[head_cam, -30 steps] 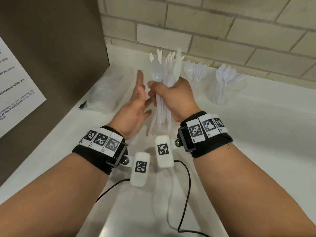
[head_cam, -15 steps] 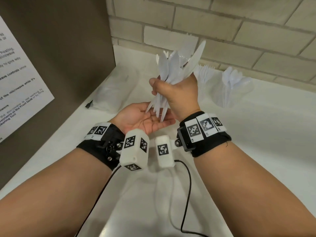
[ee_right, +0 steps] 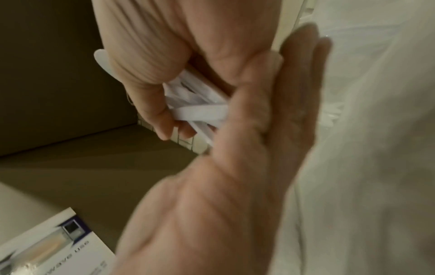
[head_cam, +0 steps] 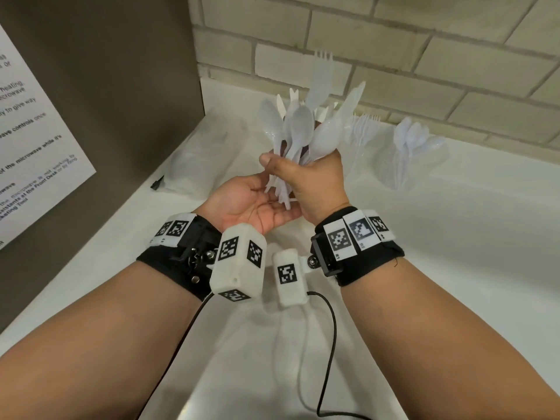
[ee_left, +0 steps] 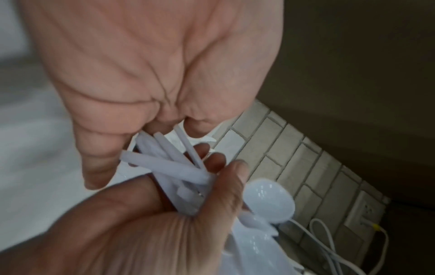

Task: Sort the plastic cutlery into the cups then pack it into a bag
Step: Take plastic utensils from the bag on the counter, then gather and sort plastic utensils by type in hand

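My right hand (head_cam: 306,180) grips a bundle of white plastic cutlery (head_cam: 300,128) upright above the counter, with spoons, forks and knives fanning out on top. My left hand (head_cam: 248,201) lies palm up beneath it, its fingers straight, and the handle ends (head_cam: 280,192) touch the palm. In the left wrist view the handles (ee_left: 169,160) poke out of the right hand (ee_left: 141,223) against the left palm (ee_left: 153,65). The right wrist view shows the same handles (ee_right: 200,111). Behind stand a clear cup of forks (head_cam: 359,165) and a clear cup of spoons (head_cam: 424,177).
A clear plastic bag (head_cam: 197,159) lies on the white counter (head_cam: 454,268) at the left, beside a brown appliance side (head_cam: 106,101) bearing a printed notice (head_cam: 30,162). A brick wall (head_cam: 424,56) closes the back. A black cable (head_cam: 330,344) runs near my wrists.
My left hand turned from upright beside the bundle to palm up under the handle ends. The cutlery has fanned out and one fork now stands higher.
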